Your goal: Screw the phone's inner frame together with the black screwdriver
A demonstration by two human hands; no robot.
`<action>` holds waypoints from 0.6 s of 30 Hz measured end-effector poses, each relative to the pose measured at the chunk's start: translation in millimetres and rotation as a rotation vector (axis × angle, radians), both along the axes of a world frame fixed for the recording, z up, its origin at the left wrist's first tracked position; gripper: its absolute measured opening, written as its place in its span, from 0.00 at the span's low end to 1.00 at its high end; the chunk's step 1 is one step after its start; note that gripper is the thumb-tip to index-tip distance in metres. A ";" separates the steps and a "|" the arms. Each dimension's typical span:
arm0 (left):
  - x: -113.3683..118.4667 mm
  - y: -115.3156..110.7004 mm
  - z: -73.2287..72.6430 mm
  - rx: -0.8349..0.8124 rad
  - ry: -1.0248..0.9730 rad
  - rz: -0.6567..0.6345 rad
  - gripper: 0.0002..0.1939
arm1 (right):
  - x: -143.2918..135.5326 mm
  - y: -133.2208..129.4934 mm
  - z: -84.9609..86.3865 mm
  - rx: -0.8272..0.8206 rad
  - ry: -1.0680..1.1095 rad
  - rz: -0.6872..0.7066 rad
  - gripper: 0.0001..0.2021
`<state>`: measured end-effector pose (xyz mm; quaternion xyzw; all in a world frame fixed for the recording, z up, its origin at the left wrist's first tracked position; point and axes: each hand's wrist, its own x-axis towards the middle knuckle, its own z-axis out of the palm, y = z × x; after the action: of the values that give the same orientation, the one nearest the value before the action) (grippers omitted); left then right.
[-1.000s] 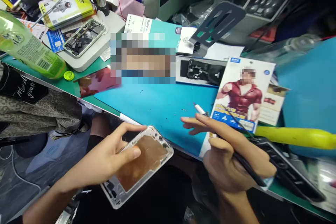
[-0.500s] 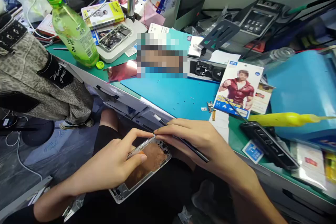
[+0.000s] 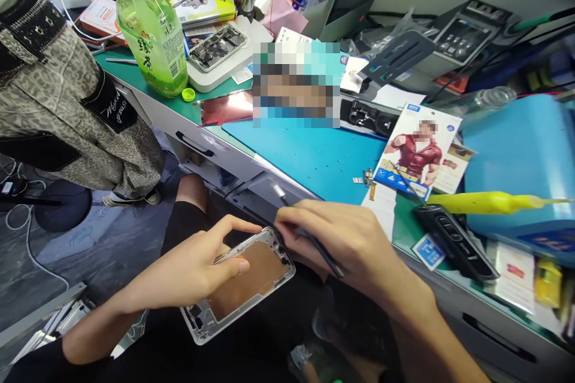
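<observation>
As the left hand (image 3: 191, 272) grips the phone shell (image 3: 256, 272) at seven o'clock in view | right hand (image 3: 336, 233), clear a second ago, now at shell's two o'clock end, pen-like tool (image 3: 322, 253) gripped, contact unclear | detail work judged under way there | blue mat (image 3: 309, 158) beyond, one o'clock from shell

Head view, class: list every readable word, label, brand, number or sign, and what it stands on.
"绿茶": translucent green plastic bottle
"BATTERY": flat yellow-and-white box
Too small or blurred: lettering on the white-and-blue picture packet, black handheld device, orange-and-white box, black cloth patch.
Silver rectangular phone frame: none legible.
</observation>
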<state>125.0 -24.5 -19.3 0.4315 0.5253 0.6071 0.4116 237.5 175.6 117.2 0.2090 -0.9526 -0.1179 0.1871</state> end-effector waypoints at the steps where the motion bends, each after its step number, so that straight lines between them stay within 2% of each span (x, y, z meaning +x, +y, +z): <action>1: 0.0 0.0 -2.5 0.012 -0.033 -0.003 0.25 | 3.3 4.6 2.7 -0.038 0.047 -0.029 0.05; 5: -2.4 0.2 -14.0 0.095 -0.153 0.031 0.31 | 32.2 29.0 4.3 -0.198 0.341 -0.156 0.09; 7: -4.3 0.8 -19.4 0.123 -0.182 0.072 0.33 | 52.3 41.2 -6.7 -0.348 0.470 -0.224 0.09; 9: -5.5 1.7 -23.4 0.140 -0.233 0.083 0.34 | 71.0 50.7 -24.4 -0.523 0.577 -0.344 0.04; 13: -3.7 3.4 -26.7 0.194 -0.382 0.077 0.36 | 93.0 54.3 -57.3 -0.717 0.671 -0.483 0.03; 16: -1.7 4.0 -27.6 0.191 -0.477 0.119 0.38 | 95.2 46.9 -64.1 -0.735 0.659 -0.498 0.13; 18: -2.5 7.1 -28.9 0.180 -0.525 0.135 0.42 | 92.7 43.9 -64.4 -0.793 0.604 -0.448 0.11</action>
<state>122.4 -17.4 -48.2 0.2584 0.3721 0.7684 0.4520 330.3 219.5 52.9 -0.1288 -0.8492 0.1585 0.4870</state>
